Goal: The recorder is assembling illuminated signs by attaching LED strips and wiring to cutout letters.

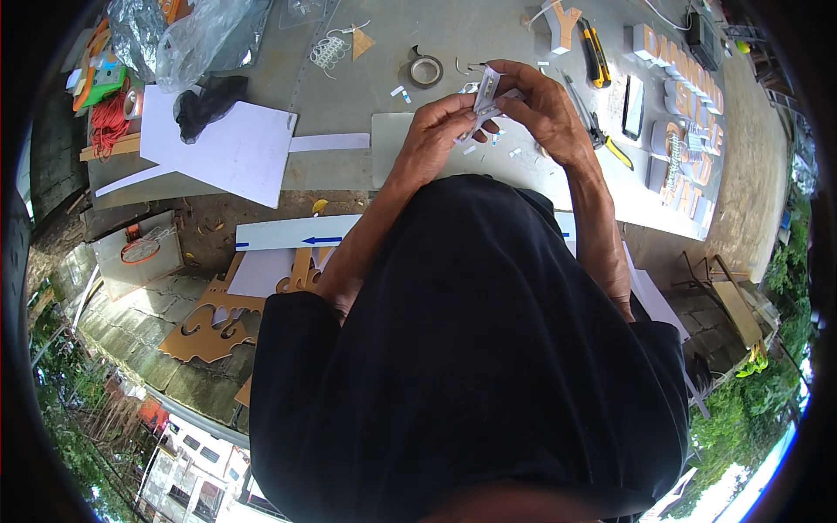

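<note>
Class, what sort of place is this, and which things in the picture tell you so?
Probably an outdoor craft or sign-making workspace: block letters sit grouped on the right of a grey worktable, a yellow utility knife lies nearby, and greenery shows beyond.

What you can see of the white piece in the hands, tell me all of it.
The white piece is small, with narrow arms that branch from a junction and what look like raised edges. It looks like plastic, though that is uncertain; small details on it are too fine to identify. It is held tilted over the worktop, between the fingers of the left hand and right hand, which partly cover it.
</note>
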`<act>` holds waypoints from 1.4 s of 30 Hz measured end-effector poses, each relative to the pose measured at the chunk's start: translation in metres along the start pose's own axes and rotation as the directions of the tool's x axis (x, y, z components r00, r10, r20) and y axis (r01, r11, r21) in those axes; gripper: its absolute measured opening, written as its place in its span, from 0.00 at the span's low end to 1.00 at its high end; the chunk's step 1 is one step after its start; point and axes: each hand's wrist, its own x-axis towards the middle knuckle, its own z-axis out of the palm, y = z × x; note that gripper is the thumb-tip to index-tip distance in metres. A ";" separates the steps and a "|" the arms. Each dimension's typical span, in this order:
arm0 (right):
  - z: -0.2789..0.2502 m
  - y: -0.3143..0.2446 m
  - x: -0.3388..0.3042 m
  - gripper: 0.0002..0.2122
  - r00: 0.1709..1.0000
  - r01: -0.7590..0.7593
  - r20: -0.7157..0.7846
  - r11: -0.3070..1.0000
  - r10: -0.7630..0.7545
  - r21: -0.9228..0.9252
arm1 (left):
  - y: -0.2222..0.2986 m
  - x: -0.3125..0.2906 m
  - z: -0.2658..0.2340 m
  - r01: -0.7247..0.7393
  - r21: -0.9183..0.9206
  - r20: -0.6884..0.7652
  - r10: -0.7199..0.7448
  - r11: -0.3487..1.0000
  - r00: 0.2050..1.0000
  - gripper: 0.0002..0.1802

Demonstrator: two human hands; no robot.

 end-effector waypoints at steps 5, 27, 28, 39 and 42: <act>0.003 -0.006 0.000 0.22 1.000 0.004 -0.006 0.993 -0.004 -0.121 | -0.004 0.001 -0.005 0.038 -0.105 0.032 -0.035 0.994 0.999 0.17; 0.014 0.000 0.002 0.21 0.993 0.064 -0.077 0.954 -0.090 -0.291 | -0.007 0.001 -0.008 0.070 -0.003 0.065 -0.070 0.998 0.995 0.16; 0.014 -0.001 0.002 0.21 0.993 0.069 -0.071 0.954 -0.093 -0.291 | -0.006 0.001 -0.008 0.072 0.020 0.061 -0.073 0.997 0.995 0.16; 0.014 -0.001 0.004 0.22 0.995 0.055 -0.058 0.954 -0.076 -0.295 | -0.005 0.000 -0.006 0.071 0.009 0.047 -0.072 0.997 0.996 0.16; 0.014 0.001 0.004 0.21 0.994 0.071 -0.057 0.950 -0.092 -0.304 | -0.006 0.001 -0.006 0.077 0.017 0.041 -0.078 0.997 0.996 0.16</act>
